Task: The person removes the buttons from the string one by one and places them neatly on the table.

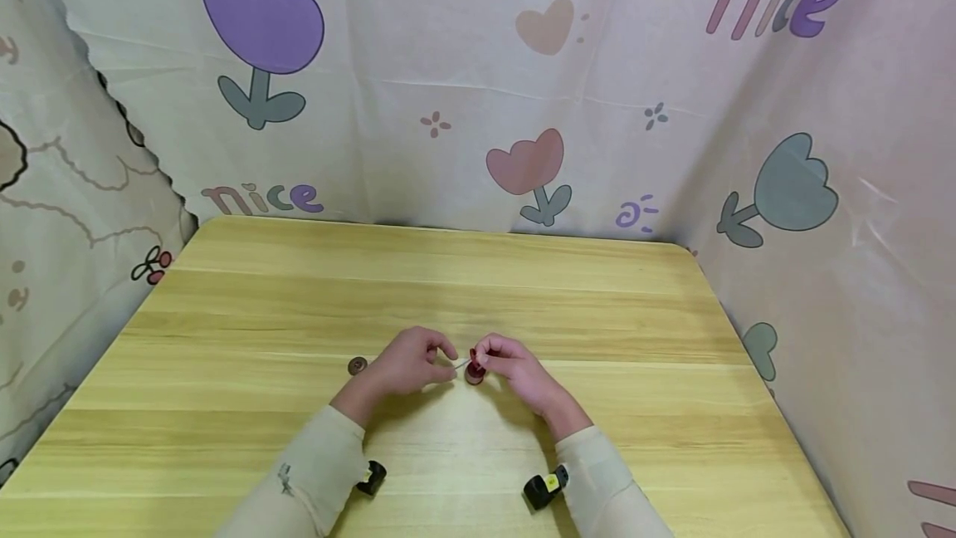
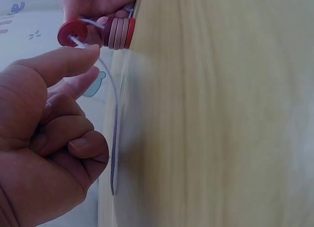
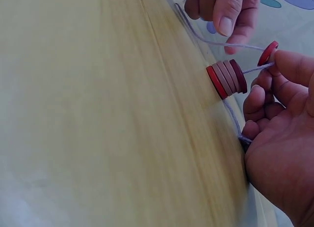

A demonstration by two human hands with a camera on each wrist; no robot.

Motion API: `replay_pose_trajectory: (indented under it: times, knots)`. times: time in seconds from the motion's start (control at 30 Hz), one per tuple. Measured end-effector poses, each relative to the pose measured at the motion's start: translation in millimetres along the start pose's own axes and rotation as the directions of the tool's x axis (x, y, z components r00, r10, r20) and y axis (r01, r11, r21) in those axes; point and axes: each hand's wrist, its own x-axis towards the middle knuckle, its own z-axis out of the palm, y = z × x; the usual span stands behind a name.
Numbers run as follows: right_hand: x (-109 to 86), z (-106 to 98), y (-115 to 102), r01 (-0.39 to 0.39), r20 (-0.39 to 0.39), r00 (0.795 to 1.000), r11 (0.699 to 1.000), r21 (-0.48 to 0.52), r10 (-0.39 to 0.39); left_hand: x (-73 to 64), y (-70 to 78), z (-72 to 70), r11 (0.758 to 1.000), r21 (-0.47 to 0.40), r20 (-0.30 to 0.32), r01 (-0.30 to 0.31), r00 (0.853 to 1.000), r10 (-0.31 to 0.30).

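A red button [image 3: 268, 53] with a pale cord [image 2: 116, 119] running through it is pinched between the thumb and fingertips of my right hand [image 1: 523, 372]. Further along that cord sits a stack of red and pink buttons [image 3: 226, 78], just below the pinched one. My left hand [image 1: 414, 362] is beside the cord's free length, its thumb and forefinger apart and near the cord, the other fingers curled in. The free cord end droops past the left hand in the left wrist view. Left of that hand, a brown button [image 1: 358, 365] lies on the table.
The wood-grain table [image 1: 246, 305] runs back to a printed cloth [image 1: 418, 40] behind it and at both sides. A black device with a yellow label [image 1: 547, 488] is at the right wrist, and a similar black device [image 1: 372, 478] is at the left wrist.
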Motion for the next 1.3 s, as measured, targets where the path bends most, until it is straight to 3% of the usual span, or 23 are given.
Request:
replay_pose_trajectory:
  times: [0.53, 0.8, 1.03, 1.3]
  knots:
    - [0.0, -0.4, 0.5, 0.014, 0.007, 1.0, 1.0, -0.018, -0.014, 2.4, 4.0, 8.8, 0.999, -0.005, -0.03, -0.044, 0.999, 0.043]
    - [-0.1, -2.3, -0.1, 0.015, 0.0, 1.0, 1.0, -0.018, -0.015, -0.6, 12.8, 7.9, 0.998, -0.032, -0.15, -0.055, 0.988, 0.05]
    - [0.4, -2.4, -0.2, 0.007, -0.013, 1.0, 1.0, -0.018, -0.007, -1.1, 13.3, 8.3, 0.988, -0.146, -0.092, -0.056, 0.995, 0.043]
    - [0.8, -1.4, 1.6, 0.021, -0.004, 1.0, 1.0, -0.003, -0.021, -2.7, 11.7, 8.2, 0.993, -0.086, -0.134, -0.08, 0.989, 0.068]
